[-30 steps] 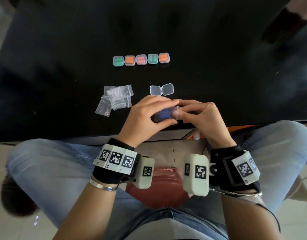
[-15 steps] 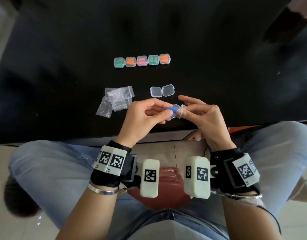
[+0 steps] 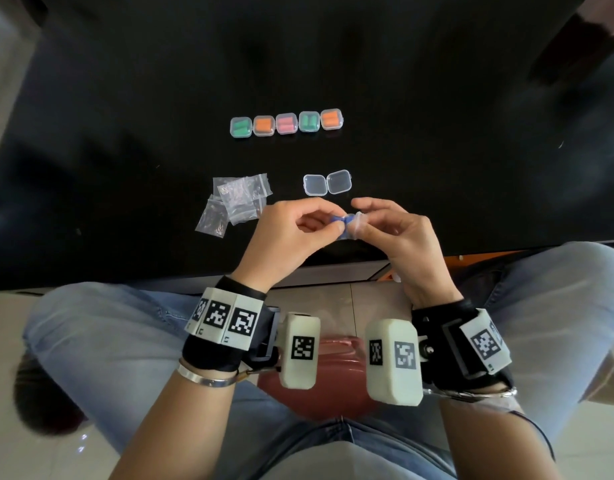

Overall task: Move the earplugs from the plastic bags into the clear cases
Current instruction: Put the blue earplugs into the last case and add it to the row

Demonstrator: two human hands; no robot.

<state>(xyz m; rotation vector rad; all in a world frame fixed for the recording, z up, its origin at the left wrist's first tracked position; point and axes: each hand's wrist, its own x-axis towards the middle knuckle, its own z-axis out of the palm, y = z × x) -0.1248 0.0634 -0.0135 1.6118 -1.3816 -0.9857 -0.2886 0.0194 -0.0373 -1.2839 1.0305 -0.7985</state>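
Note:
My left hand (image 3: 291, 233) pinches blue earplugs (image 3: 343, 220) at their left end, just above the black table's near edge. My right hand (image 3: 392, 233) pinches a small clear plastic bag (image 3: 357, 226) that still covers the earplugs' right end. An open, empty clear case (image 3: 327, 183) lies on the table right behind my hands. A row of several closed clear cases (image 3: 286, 123) holding green, orange and pink earplugs sits farther back.
A pile of empty clear plastic bags (image 3: 234, 202) lies to the left of my left hand. The black table (image 3: 472, 168) stretches far back. Its near edge runs just under my wrists, above my knees in jeans.
My hands have drawn slightly apart. The blue earplugs, first hidden inside the bag between my fingers, now stick out of it toward my left hand.

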